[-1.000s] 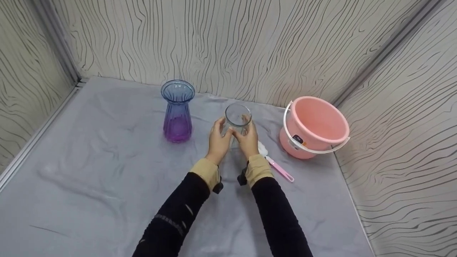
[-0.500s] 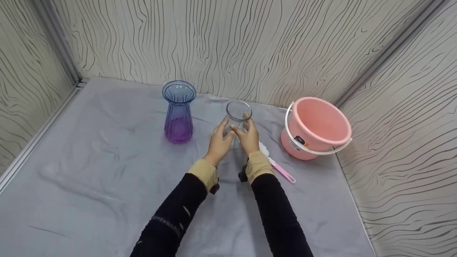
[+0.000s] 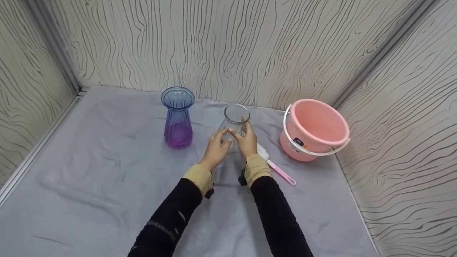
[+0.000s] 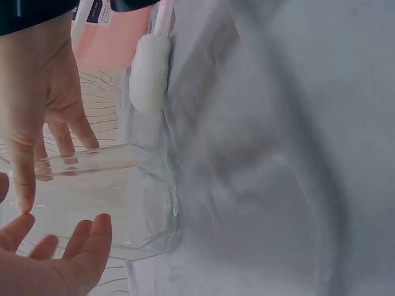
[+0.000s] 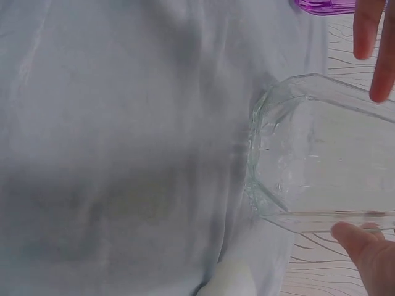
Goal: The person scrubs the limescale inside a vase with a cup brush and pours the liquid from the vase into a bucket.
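A clear glass vase (image 3: 228, 125) stands upright on the grey cloth, its faceted base (image 5: 265, 154) showing in the right wrist view. My right hand (image 3: 247, 141) holds its right side, thumb in front and fingers behind. My left hand (image 3: 215, 150) is at the vase's left front, fingers loosely bent; in the left wrist view these fingers (image 4: 92, 246) lie in front of the glass rather than round it. Whether they touch the glass is unclear. A blue-to-purple ribbed glass vase (image 3: 178, 119) stands to the left.
On the right stands a pink bucket (image 3: 298, 142) with a white handle. A brush with a white head (image 3: 262, 151) and pink handle (image 3: 283, 174) lies between the bucket and my right forearm. Wood-patterned walls (image 3: 228, 46) border the grey cloth (image 3: 89, 171).
My left hand has slid down and toward me, its fingers coming away from the clear vase's left side. My right hand has kept its hold. The head view has tilted slightly.
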The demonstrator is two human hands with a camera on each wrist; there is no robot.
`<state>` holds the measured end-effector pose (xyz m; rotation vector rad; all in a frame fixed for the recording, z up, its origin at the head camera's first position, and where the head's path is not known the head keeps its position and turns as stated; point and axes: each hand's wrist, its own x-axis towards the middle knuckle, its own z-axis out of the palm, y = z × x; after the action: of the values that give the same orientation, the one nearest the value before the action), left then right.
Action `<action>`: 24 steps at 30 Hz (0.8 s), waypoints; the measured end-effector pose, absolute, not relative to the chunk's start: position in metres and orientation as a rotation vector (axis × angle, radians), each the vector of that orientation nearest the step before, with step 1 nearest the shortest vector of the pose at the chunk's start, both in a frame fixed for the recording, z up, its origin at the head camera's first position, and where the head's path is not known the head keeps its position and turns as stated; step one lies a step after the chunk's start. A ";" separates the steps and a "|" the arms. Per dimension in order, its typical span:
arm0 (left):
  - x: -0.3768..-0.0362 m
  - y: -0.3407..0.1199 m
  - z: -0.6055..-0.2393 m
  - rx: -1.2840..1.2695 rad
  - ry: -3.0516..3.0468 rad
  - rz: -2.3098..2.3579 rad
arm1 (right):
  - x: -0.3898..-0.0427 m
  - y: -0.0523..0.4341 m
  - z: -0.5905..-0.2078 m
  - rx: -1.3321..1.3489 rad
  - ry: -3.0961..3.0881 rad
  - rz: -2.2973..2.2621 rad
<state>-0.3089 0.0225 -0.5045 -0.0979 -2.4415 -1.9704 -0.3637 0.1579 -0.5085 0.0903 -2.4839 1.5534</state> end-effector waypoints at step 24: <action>-0.321 -0.084 -0.513 0.403 -2.106 -1.421 | -0.363 0.156 -0.511 0.062 -2.455 1.619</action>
<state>-0.3214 -0.0838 -0.5127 0.4031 -2.1057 -1.4212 -0.3629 0.1559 -0.5114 0.0623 -2.4549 1.6193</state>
